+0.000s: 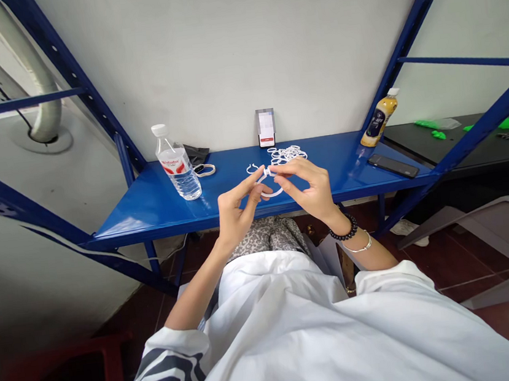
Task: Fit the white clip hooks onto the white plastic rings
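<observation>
Both hands meet over the front edge of the blue shelf (155,209), pinching one white plastic ring (271,189) between them. My left hand (234,210) grips the ring's left side with thumb and fingertips. My right hand (309,189), with a bead bracelet and a thin bangle at the wrist, pinches its top right. Just behind the hands lies a pile of several more white rings (286,154), and one open ring (252,168) lies alone to the left of the pile.
A clear water bottle (177,164) stands on the shelf's left part, with a dark pouch (196,154) and another ring (204,170) behind it. A small card (266,128) leans on the wall. A yellow drink bottle (378,118) and a black phone (392,165) are at the right. Blue frame bars rise on both sides.
</observation>
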A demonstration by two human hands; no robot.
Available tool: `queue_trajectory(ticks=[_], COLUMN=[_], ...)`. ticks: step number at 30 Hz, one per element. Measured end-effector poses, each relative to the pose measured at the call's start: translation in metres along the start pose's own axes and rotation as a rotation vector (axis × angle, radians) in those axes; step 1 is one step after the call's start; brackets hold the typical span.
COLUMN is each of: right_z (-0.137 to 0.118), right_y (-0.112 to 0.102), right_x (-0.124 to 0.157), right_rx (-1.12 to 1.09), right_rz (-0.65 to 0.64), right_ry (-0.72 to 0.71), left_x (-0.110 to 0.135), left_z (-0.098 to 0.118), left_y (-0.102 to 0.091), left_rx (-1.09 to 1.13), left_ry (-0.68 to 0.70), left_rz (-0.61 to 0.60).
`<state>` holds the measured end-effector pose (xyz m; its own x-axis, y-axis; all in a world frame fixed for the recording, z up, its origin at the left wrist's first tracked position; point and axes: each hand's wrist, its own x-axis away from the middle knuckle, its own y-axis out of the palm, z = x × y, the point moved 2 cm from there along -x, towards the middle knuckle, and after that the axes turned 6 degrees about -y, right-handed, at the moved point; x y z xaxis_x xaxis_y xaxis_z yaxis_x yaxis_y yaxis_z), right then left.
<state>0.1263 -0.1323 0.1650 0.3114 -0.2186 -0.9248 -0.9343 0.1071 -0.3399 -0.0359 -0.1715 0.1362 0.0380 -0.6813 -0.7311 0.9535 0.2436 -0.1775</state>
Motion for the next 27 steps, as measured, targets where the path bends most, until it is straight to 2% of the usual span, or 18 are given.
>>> queue_trajectory(ticks=[11, 20, 27], right_z=[-0.002, -0.0013, -0.0003], right_y=[0.0074, 0.0078, 0.0042], right_x=[0.002, 0.0023, 0.0001], right_rx=[0.052, 0.079, 0.04], right_rz=[-0.049, -0.012, -0.058], right_ry=[-0.105, -0.136, -0.133], left_x=[-0.0013, 0.0001, -0.001], left_z=[-0.0007, 0.0038, 0.0039], left_y=[-0.0031, -0.0019, -0.0047], left_rx=[-0.143, -0.244, -0.298], left_ry=[0.154, 0.224, 0.296], left_rz=[0.038, 0.026, 0.011])
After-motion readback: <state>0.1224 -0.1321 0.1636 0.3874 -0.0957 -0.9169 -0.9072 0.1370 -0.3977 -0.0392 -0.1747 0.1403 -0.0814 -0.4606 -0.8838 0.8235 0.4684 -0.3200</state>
